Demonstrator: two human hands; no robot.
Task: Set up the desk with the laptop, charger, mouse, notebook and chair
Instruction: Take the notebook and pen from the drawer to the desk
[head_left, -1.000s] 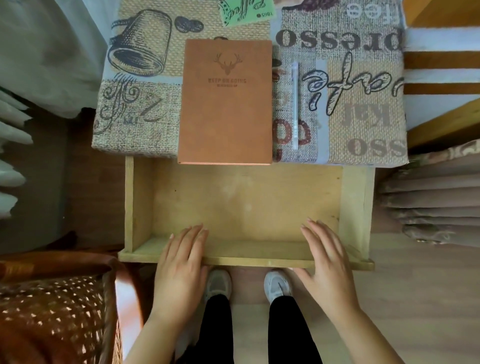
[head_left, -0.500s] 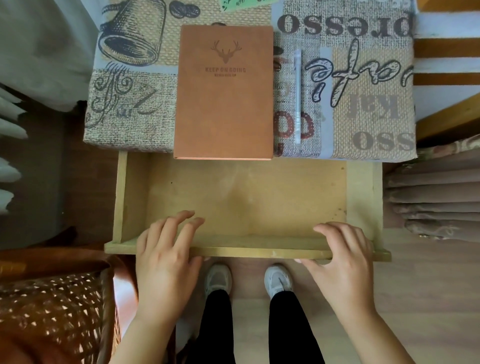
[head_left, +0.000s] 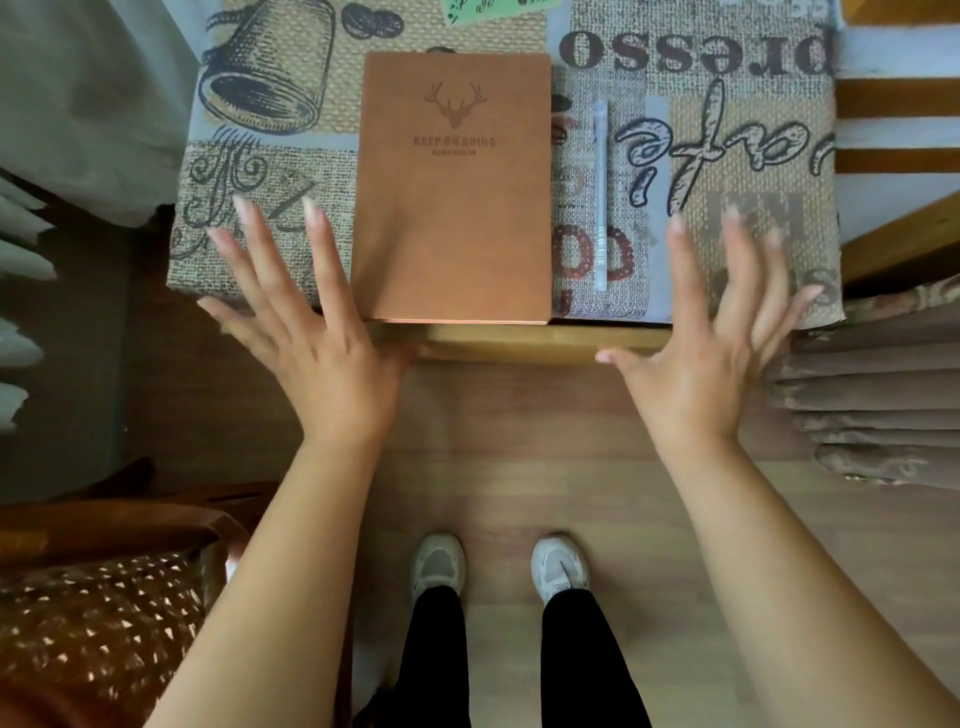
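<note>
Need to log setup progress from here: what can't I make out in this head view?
- Laptop, charger, mouse: none in view; desk cut off by the top edge.
- Chair: only a corner, cut by left and bottom edges.
- Drawer front: inside hidden under the desk.
- Right hand: fingers motion-blurred.
- Notebook: small second cover line unreadable.

There is a single view, taken from a camera on the person's head, looking almost straight down and a little forward. It sits close above the desk (head_left: 727, 171), whose near edge crosses the upper half, with both hands spread in front. The floor (head_left: 498, 467) and the person's shoes (head_left: 439, 564) fill the lower middle of the wide-angle picture.
</note>
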